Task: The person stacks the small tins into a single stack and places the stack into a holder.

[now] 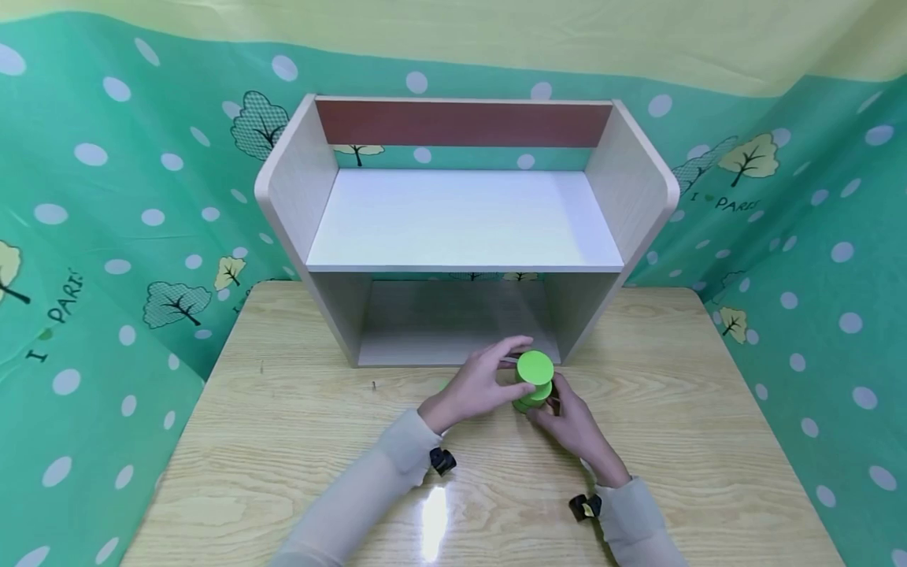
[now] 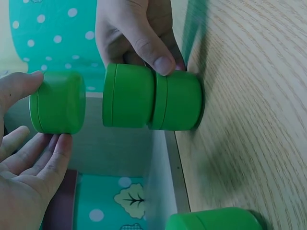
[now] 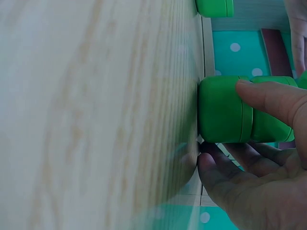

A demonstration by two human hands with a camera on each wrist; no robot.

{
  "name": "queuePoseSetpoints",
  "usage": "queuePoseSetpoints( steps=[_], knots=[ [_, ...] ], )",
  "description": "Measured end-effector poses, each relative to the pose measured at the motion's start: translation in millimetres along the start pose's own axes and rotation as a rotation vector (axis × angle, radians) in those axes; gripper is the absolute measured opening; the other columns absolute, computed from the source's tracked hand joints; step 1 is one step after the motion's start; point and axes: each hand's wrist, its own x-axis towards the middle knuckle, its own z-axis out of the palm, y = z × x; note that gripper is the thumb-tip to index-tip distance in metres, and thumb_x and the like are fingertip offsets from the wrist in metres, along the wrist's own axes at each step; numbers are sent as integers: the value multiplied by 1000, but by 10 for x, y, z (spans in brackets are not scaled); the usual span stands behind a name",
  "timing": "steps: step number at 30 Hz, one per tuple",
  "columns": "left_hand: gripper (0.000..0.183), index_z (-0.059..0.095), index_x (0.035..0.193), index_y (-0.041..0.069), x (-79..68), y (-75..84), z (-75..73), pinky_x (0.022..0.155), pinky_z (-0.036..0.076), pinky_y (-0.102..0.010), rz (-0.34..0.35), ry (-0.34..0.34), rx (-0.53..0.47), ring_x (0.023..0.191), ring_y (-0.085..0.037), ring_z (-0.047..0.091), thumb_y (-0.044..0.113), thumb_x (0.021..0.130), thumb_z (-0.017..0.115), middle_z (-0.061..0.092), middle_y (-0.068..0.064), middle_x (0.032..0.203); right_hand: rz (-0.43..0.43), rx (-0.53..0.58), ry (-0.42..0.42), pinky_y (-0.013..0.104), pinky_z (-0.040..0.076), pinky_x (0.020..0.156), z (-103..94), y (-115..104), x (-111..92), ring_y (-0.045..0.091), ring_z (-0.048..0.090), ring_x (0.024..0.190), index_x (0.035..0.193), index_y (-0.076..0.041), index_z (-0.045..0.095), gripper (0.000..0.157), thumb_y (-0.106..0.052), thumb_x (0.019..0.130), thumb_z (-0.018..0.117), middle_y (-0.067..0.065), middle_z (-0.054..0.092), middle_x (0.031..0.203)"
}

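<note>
Stack of two green lidded jars (image 2: 141, 98), gripped by the right hand (image 1: 577, 425), stood on the tabletop (image 1: 283, 441) nearer its right edge than its left, judged liable to topple if the third jar (image 2: 58, 103), pinched above by the left hand (image 1: 480, 386), landed off-centre.

Low in the frame, you wear pale grey sleeves (image 1: 354, 498), with a small black device (image 1: 442, 461) at each wrist.

A white shelf (image 1: 464, 220) with a brown upper panel (image 1: 464, 124) is set on a wood-grain table (image 1: 234, 457), backed by a green dotted curtain (image 1: 163, 244) printed with trees.
</note>
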Motion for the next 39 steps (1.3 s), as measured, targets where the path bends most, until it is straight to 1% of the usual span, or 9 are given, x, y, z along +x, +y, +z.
queuePoseSetpoints(
  steps=[5,8,12,14,22,24,28,39],
  knots=[
    [69,44,148,7,6,10,19,99,52,-28,-7,-18,12,117,-17,60,20,90,79,53,-8,143,6,5,8,53,42,108,2,-6,2,41,47,131,143,3,39,65,1,88,74,27,50,141],
    [68,44,147,7,11,8,31,99,52,-28,-5,-23,13,118,-18,60,18,90,79,53,-7,143,3,-1,12,54,43,107,1,-13,2,41,47,130,143,3,39,65,1,88,73,27,50,140],
    [68,44,147,7,16,-8,53,99,53,-33,-9,-29,9,118,-20,60,17,89,79,53,-8,143,-9,-16,15,56,44,105,0,-9,0,42,48,129,144,2,39,66,1,88,74,28,51,139],
    [68,44,147,7,18,-16,67,99,53,-33,-14,-34,9,118,-20,61,16,89,79,53,-8,143,-13,-21,13,56,45,104,-3,-4,0,42,48,129,145,2,38,67,-1,89,74,27,51,139],
    [68,43,148,8,12,-41,98,99,51,-26,-21,-46,19,117,-17,61,17,90,78,50,-7,146,-14,-31,18,55,46,104,8,18,6,41,50,127,145,3,38,67,-2,89,74,26,50,140],
    [68,43,149,8,10,-43,102,99,51,-26,-22,-46,21,117,-16,60,17,90,77,50,-7,146,-8,-33,18,54,47,103,9,15,6,41,50,128,146,3,38,68,-2,89,74,26,50,140],
    [68,42,149,8,6,-56,108,99,52,-31,-19,-51,20,118,-15,60,17,91,77,50,-8,146,4,-20,12,55,46,104,9,5,9,41,48,129,147,2,37,68,-2,90,74,25,48,142],
    [68,42,149,9,-3,-92,129,100,53,-36,-14,-60,36,120,-17,59,20,92,76,49,-8,147,-4,-27,5,55,46,104,0,-1,-1,40,48,129,146,2,37,68,-3,90,74,24,49,141]
  ],
)
